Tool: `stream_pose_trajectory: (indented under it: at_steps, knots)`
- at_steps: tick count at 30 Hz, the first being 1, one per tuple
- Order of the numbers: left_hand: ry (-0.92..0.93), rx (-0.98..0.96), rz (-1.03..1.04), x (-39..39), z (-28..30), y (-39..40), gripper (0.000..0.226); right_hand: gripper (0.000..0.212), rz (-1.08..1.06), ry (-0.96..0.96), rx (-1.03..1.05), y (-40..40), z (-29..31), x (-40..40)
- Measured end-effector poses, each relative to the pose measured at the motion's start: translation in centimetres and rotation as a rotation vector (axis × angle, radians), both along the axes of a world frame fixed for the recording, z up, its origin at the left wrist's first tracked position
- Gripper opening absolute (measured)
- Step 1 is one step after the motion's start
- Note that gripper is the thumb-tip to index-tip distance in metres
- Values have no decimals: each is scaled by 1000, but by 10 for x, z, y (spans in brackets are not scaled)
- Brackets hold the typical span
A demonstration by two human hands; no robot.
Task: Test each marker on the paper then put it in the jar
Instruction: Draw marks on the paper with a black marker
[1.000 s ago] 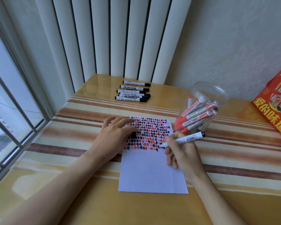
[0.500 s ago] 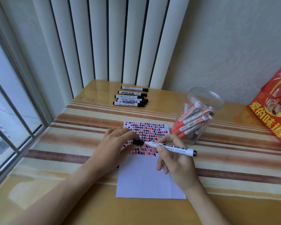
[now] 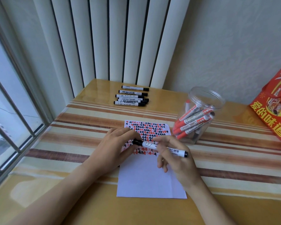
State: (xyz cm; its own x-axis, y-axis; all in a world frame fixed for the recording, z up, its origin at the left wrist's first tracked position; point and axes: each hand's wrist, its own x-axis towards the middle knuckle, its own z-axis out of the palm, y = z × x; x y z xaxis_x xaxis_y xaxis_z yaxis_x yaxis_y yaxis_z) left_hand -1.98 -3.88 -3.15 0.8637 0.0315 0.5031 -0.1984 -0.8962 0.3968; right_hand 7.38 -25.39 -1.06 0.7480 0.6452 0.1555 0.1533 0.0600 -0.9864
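Note:
A white sheet of paper (image 3: 146,179) lies on the table, its upper half covered with red and black marks. Above it, a black-capped white marker (image 3: 148,144) is held level. My right hand (image 3: 173,159) grips the barrel. My left hand (image 3: 115,146) pinches the black cap at the marker's left end. A clear plastic jar (image 3: 199,114) stands open at the right of the paper, with several red and black markers leaning inside. Several more black markers (image 3: 131,97) lie in a row at the back of the table.
A red printed bag (image 3: 276,111) stands at the right edge. The table (image 3: 71,159) has a glossy striped cover. A window is at the left, and vertical blinds hang behind the table.
My right hand lifted the marker's tip off the paper and turned it level. My left hand brought the cap onto the tip and now pinches it there.

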Motion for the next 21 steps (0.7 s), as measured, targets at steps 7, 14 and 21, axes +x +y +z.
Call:
stream_pose_trajectory:
  at_steps: [7,14,21]
  knots:
    - [31,0,14,-1,-4,6,24,9,-91,-288,-228,-17,-3,18]
    - [94,44,-118,4,-13,8,27,16,-55,-844,-335,-9,-6,11]
    - [48,55,-101,4,-11,6,38,13,-94,-883,-316,0,-11,8]
